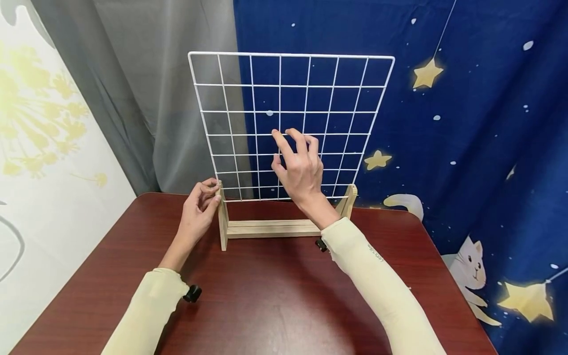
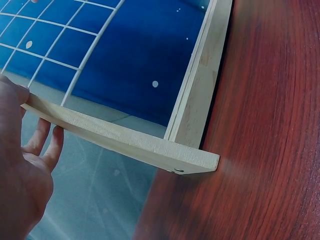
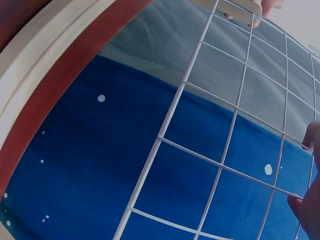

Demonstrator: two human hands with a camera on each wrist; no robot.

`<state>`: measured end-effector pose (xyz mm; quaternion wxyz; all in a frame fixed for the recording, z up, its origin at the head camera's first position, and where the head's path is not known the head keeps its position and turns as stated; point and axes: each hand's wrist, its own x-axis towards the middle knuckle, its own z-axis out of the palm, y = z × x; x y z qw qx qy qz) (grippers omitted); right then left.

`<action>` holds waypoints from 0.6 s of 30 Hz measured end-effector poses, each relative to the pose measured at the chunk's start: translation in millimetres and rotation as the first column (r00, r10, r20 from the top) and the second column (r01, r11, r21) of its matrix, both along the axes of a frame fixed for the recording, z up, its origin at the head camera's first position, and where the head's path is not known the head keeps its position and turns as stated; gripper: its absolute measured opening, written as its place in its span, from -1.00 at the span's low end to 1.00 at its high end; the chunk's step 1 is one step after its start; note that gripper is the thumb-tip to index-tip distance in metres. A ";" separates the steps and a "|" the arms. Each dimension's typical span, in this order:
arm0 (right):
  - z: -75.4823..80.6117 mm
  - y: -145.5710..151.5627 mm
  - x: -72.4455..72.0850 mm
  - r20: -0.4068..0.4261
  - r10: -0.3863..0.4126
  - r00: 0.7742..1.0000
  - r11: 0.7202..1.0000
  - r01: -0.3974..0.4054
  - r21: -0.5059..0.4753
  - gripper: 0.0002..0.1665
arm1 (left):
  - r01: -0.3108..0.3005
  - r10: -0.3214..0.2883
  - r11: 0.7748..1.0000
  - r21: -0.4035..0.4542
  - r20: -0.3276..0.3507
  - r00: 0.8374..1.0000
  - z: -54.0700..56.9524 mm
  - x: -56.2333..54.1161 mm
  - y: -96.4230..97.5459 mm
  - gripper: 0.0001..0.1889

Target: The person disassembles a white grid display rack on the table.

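A white wire grid panel [image 1: 293, 54] stands upright between the two side pieces of a pale wooden stand [image 1: 270, 229]. At the stand's left side piece [image 1: 223, 222], my left hand [image 1: 198, 207] pinches the upper end between thumb and fingers. In the left wrist view, the thumb lies over the near edge of that wooden piece [image 2: 120, 132], with fingers beneath. My right hand [image 1: 301, 167] is in front of the grid's middle, fingers spread and loosely bent, fingertips right at the wires. The right wrist view catches only its fingertips [image 3: 296, 204] beside the grid wires [image 3: 161, 137].
The stand rests near the back edge of a reddish-brown table [image 1: 248, 296]. Its right side piece [image 1: 350, 199] is partly behind my right wrist. Behind the table hang a grey curtain [image 1: 186, 123] and a blue curtain [image 1: 443, 162] with stars; a white patterned cloth [image 1: 49, 222] hangs at left.
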<state>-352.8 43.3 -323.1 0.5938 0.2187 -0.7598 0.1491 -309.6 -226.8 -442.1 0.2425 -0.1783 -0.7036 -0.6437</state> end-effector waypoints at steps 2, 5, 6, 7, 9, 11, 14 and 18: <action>4.0 0.5 -0.4 -0.004 0.006 1.000 1.000 -0.006 -0.002 -0.34 | 0.000 0.000 1.000 0.002 0.001 1.000 0.3 -0.1 0.2 -0.77; 10.1 1.0 -0.3 -0.010 0.013 1.000 1.000 -0.013 -0.004 -0.36 | 0.004 -0.004 1.000 0.006 0.003 1.000 0.6 -0.2 0.4 -0.75; 12.1 1.1 -0.4 -0.012 0.016 1.000 1.000 -0.016 -0.006 -0.36 | 0.005 -0.005 1.000 0.007 0.004 1.000 0.8 -0.2 0.4 -0.75; 14.3 1.2 -0.2 -0.015 0.018 1.000 1.000 -0.019 -0.007 -0.37 | 0.006 -0.006 1.000 0.006 0.005 1.000 1.0 -0.2 0.2 -0.75; 18.7 1.2 -0.1 -0.021 0.024 0.999 1.000 -0.024 -0.012 -0.37 | 0.006 -0.006 1.000 0.003 0.006 1.000 1.2 -0.4 0.0 -0.75; 23.1 1.3 0.4 -0.026 0.032 0.999 0.999 -0.032 -0.016 -0.38 | 0.005 -0.005 1.000 -0.002 0.007 1.000 1.3 -0.8 -0.2 -0.75; 30.1 1.6 2.1 -0.035 0.043 0.998 0.999 -0.044 -0.023 -0.39 | 0.008 -0.008 1.000 -0.002 0.006 1.000 1.0 -1.6 -0.6 -0.74; 39.8 2.7 5.4 -0.053 0.046 0.998 0.998 -0.048 -0.036 -0.39 | 0.018 -0.018 1.000 -0.006 -0.006 1.000 0.7 -2.6 -1.0 -0.75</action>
